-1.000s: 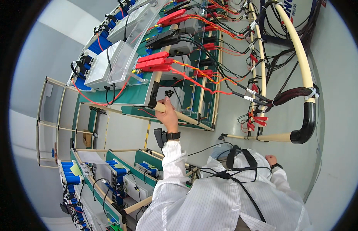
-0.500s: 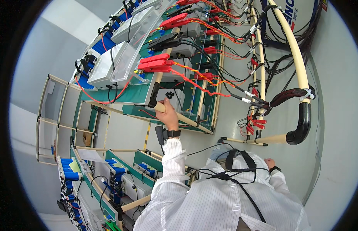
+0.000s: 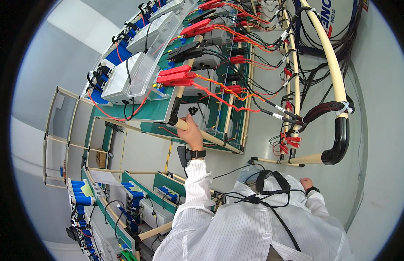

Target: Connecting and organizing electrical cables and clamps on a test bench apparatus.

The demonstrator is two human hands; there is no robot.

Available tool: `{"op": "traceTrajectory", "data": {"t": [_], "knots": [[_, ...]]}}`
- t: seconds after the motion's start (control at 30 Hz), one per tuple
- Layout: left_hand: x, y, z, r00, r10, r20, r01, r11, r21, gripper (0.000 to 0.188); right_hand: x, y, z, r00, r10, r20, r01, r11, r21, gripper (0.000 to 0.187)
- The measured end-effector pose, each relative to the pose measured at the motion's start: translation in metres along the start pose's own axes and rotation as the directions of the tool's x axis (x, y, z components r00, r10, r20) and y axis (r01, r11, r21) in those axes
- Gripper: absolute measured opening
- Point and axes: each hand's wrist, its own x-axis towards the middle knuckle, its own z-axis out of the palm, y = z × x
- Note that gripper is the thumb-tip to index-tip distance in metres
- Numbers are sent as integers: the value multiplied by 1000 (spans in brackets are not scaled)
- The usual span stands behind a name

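Note:
My left hand [image 3: 191,133] is closed round the cream tube [image 3: 209,137] at the near end of the rack, just below its black corner joint [image 3: 174,114]. Behind the fingers, on a lower shelf, sits a light-grey box [image 3: 202,114] with small black fittings. Above the hand, red clamps [image 3: 176,77] with orange and red wires grip terminals at the shelf's edge. My right hand [image 3: 305,183] hangs by my side, away from the racks. Its fingers look curled, with nothing visible in them.
A black cable bundle [image 3: 319,112] is tied to a cream tube frame [image 3: 339,93] on the right. White boxes and blue battery packs [image 3: 118,55] line the green shelf [image 3: 145,114]. Another rack with battery packs [image 3: 82,192] stands lower left. A bare shelf frame [image 3: 57,137] stands farther left.
The view has shifted very slightly. My left hand keeps its hold on the tube, and my right hand stays by my side.

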Motion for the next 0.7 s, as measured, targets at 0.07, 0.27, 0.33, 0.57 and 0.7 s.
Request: {"op": "traceTrajectory", "data": {"t": [0.07,0.27,0.33,0.57,0.7], "knots": [[-1,-1,-2,1000,5,-3,-5,1000,18,19,-5,-1,-1,1000,-19,12,19,1000,-23,31],[0,-2,-1,1000,9,1,-9,1000,-9,18,1,5,4,998,-45,36,47,998,-46,32],[-1,0,0,1000,6,4,-6,1000,-4,18,3,7,6,998,-47,29,47,999,-16,32],[-1,2,0,1000,16,-14,-17,1000,-9,16,10,10,11,1000,-13,23,13,1000,1,31],[-2,2,1,1000,1,3,-1,1000,-6,18,11,13,12,1000,-27,-2,27,1000,-7,31]]}}
